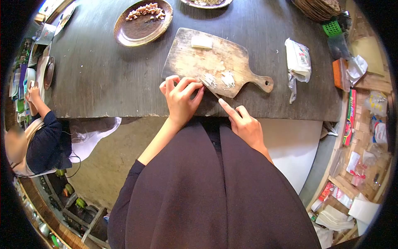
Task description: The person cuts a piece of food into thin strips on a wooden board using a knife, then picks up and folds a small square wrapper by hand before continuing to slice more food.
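Note:
A worn wooden cutting board (182, 58) lies on the dark table, its handle pointing right. My right hand (247, 128) grips a knife (212, 89), with the index finger stretched along it and the blade angled up-left over the board's near edge. My left hand (180, 98) is closed at the board's near left corner, thumb and fingers curled together beside the knife tip. What these fingers hold, if anything, is hidden. Thin white strips (227, 79) lie in small heaps right of the blade. A pale, flat block (201, 42) sits near the board's far edge.
A brown plate (124, 35) with small diced pieces (145, 11) stands far left; another plate (206, 6) shows at the far edge. A white plastic package (298, 60) lies to the right. A seated person (45, 143) works at left. Cluttered shelving (369, 124) runs along the right.

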Action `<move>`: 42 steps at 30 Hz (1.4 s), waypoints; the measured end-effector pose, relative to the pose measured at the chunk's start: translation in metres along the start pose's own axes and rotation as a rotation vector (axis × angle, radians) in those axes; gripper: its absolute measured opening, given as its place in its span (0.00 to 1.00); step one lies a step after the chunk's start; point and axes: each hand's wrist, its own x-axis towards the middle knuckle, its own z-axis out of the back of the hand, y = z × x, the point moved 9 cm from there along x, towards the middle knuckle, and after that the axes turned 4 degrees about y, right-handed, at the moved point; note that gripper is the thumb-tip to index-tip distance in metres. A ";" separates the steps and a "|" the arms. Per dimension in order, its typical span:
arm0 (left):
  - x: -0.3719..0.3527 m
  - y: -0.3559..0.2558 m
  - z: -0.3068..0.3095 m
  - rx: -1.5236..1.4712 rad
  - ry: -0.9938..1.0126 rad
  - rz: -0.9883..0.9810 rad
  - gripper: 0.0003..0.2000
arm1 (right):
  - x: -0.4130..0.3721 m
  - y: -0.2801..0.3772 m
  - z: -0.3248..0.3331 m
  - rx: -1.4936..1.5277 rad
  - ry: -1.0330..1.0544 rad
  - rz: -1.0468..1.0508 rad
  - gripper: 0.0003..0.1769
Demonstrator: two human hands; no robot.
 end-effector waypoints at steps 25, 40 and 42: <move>-0.001 0.000 0.000 -0.005 0.007 0.002 0.08 | 0.001 0.000 -0.003 0.010 -0.001 -0.016 0.41; -0.003 -0.002 0.002 0.002 -0.014 0.009 0.08 | 0.001 -0.001 -0.002 0.028 -0.048 -0.009 0.37; -0.003 -0.002 0.003 0.000 -0.009 0.008 0.08 | 0.001 0.001 -0.002 0.000 -0.016 -0.010 0.38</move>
